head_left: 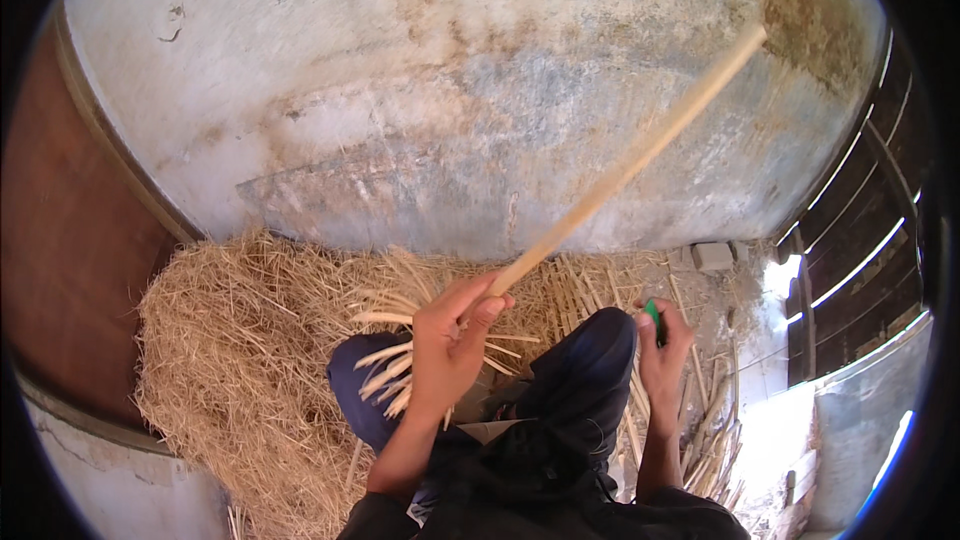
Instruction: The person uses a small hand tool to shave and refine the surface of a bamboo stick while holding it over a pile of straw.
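My left hand (445, 350) is closed around the lower end of a long, pale wooden stick (630, 168), which slants up and to the right in front of the wall. My right hand (664, 348), beside my right knee, has its fingers curled around a small green object (652, 311); most of it is hidden, so its kind does not show. Behind and below my left hand, thin split sticks (392, 376) fan out over my left leg (350, 380). My right knee (600, 340) is bent up between the two hands.
A large heap of straw (225, 350) covers the floor at left. More slats (708, 400) lie on the ground at right, near a grey block (712, 257). Ahead stands a stained, plastered wall (400, 90). A brown panel (80, 240) is at far left, dark boards (850, 210) at far right.
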A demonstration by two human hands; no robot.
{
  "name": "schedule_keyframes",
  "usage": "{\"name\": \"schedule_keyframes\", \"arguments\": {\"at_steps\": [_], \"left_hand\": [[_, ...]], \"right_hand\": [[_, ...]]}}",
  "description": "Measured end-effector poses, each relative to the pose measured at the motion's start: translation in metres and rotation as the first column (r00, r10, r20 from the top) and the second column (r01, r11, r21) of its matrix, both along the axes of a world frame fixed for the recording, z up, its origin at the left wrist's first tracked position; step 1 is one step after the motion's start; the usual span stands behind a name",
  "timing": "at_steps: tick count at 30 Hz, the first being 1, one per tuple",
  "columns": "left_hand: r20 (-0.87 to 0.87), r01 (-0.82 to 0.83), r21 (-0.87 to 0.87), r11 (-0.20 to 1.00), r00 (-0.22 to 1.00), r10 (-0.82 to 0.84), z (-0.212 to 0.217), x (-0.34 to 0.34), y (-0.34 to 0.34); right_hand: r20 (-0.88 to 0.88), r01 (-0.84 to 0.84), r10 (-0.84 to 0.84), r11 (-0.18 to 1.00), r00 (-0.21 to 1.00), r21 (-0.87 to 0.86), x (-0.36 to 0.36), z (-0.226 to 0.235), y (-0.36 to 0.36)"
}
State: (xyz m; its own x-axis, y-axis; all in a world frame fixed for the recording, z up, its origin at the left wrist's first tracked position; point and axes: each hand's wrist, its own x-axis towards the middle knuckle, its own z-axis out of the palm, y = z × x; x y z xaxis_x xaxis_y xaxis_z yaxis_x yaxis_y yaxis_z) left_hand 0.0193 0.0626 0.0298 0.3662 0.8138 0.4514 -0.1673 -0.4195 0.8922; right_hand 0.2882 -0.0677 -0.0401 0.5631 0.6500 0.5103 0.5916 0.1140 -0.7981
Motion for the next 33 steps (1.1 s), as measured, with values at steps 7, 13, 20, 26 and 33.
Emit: {"name": "schedule_keyframes", "arguments": {"at_steps": [7,13,20,26,33], "left_hand": [[-0.144,-0.208,0.108,0.972,0.964,0.223,-0.012,0.027,-0.012],[-0.189,-0.243,0.269,0.932,0.936,0.298,-0.007,0.035,-0.022],[-0.196,-0.233,0.386,0.892,0.925,0.326,0.005,0.033,-0.035],[-0.239,-0.218,0.292,0.931,0.926,0.292,-0.003,0.032,-0.042],[-0.293,-0.218,0.255,0.942,0.911,0.29,-0.011,0.028,-0.042]], "right_hand": [[0.406,-0.231,0.17,0.967,0.898,0.106,-0.033,0.029,0.028],[0.495,-0.305,0.195,0.94,0.847,0.152,-0.042,0.044,0.048],[0.529,-0.321,0.173,0.925,0.831,0.201,-0.046,0.035,0.056],[0.47,-0.303,0.193,0.938,0.861,0.17,-0.052,0.036,0.054],[0.489,-0.298,0.231,0.953,0.841,0.062,-0.052,0.043,0.052]]}}
